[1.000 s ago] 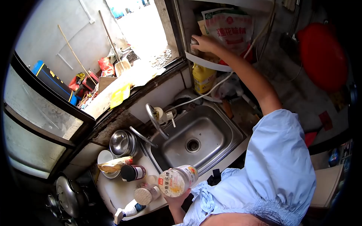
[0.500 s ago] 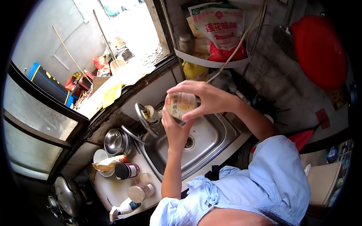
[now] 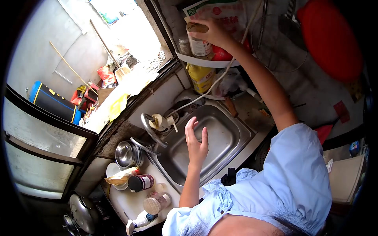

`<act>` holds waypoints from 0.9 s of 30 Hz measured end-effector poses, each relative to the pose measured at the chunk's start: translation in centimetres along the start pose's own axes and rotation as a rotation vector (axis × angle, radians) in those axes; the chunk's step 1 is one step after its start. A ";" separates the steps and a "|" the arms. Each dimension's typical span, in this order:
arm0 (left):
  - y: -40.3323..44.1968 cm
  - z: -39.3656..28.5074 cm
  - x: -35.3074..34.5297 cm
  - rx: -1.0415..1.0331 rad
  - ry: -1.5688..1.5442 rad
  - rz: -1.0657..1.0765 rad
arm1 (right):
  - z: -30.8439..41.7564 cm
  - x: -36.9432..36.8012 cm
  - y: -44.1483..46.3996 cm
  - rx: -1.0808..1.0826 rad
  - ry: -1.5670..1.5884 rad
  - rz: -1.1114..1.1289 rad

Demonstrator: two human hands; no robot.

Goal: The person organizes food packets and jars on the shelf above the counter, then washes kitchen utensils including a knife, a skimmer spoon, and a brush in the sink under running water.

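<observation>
My right hand (image 3: 212, 32) is wrapped round the top of a labelled jar (image 3: 200, 45) on the white corner shelf (image 3: 208, 63). The jar stands upright between a smaller glass jar (image 3: 184, 45) and a red and white bag (image 3: 228, 15). My left hand (image 3: 196, 142) hangs over the steel sink (image 3: 224, 137), fingers apart and holding nothing. Beside that hand are the curved tap (image 3: 149, 128) and its white fitting (image 3: 159, 122).
On the counter (image 3: 126, 200) left of the sink are metal bowls (image 3: 126, 154), a dark-lidded jar (image 3: 141, 183), a jar with a pale lid (image 3: 156, 202) and a spray bottle (image 3: 141, 221). A yellow bottle (image 3: 201, 77) stands below the shelf. A hose (image 3: 224, 74) crosses the shelf front.
The labelled jar has moved from both hands above the sink up to the shelf, in my right hand. My left hand has let go of it and is lower, over the sink.
</observation>
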State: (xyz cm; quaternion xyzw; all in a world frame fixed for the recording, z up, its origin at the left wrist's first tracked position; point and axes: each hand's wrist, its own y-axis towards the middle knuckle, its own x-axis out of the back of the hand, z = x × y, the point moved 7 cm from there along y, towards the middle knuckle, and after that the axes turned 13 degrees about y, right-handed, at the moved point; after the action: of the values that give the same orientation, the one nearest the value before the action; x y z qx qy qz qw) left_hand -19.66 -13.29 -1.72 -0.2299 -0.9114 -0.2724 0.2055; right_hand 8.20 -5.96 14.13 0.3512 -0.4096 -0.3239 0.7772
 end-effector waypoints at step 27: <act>26.1 -4.8 -5.2 -0.377 0.034 -0.167 | -0.9 3.7 -5.3 -0.254 -0.346 -0.363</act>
State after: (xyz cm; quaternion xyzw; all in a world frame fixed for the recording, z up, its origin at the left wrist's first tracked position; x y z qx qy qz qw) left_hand -0.40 1.76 9.84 -0.1831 -0.8567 -0.4580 0.1511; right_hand 9.51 -11.49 10.96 0.2579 -0.4227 -0.5615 0.6629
